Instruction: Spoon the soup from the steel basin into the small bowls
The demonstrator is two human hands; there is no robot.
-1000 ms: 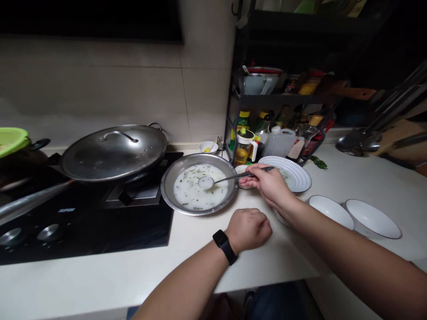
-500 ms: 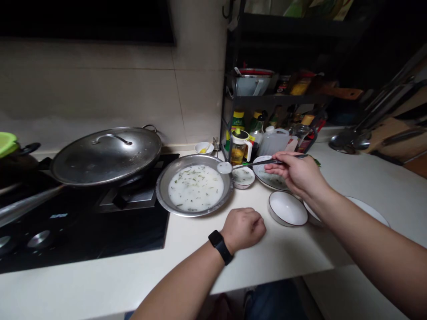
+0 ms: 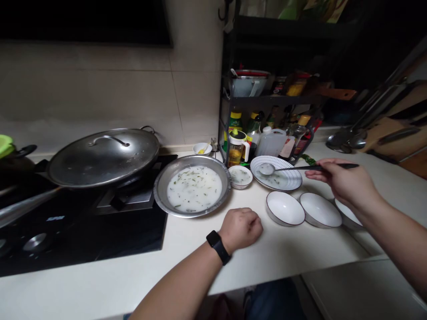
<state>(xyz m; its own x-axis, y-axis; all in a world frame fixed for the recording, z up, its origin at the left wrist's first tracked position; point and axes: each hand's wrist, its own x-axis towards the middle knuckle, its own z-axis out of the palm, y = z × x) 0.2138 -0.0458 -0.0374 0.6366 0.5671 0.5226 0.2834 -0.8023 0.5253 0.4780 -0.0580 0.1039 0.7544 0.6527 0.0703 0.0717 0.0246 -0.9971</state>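
My right hand [image 3: 347, 180] grips the dark handle of a ladle [image 3: 287, 168]. The ladle's bowl is over a striped plate [image 3: 296, 178] that holds whitish soup with green bits. In a fist, my left hand [image 3: 240, 228] rests on the counter and wears a black watch at the wrist; whether anything is inside the fist is hidden. Beyond it stands a wide metal basin [image 3: 159, 193] of cloudy soup with green leaves. Between basin and plate is a small bowl [image 3: 240, 184] of the same soup. Nearer me, white bowls [image 3: 286, 209] stand in a row, the rightmost partly behind my right arm.
A lidded wok [image 3: 103, 155] sits on the black stove [image 3: 83, 240] at left, its long handle pointing toward me. At the back, a dark rack [image 3: 273, 101] holds bottles and jars. A small dish [image 3: 202, 148] with something yellow lies by the wall. Utensils [image 3: 347, 140] lean at the far right.
My right hand has moved right with the ladle, whose bowl went from the basin's rim to over the striped plate. My left hand has stayed in place. The camera view has shifted slightly.
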